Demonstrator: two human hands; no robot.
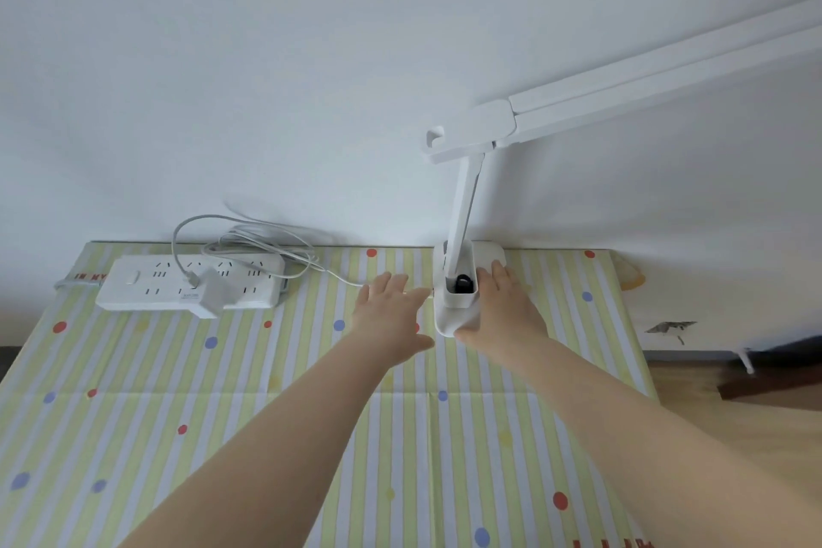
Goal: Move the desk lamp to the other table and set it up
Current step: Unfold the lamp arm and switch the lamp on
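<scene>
Hands [449, 309] flank desk lamp [460, 280] base.

Read "IN MY" in red capitals on the striped, dotted tablecloth [267, 369] at its far left edge; small print on the white plastic power strip [191, 283] stayed illegible.

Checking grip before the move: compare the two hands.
The right hand rests on the lamp base, fingers flat along its right side; the left hand lies on the tablecloth just left of the base, not holding it. Both are open, palms down, arms outstretched.
</scene>
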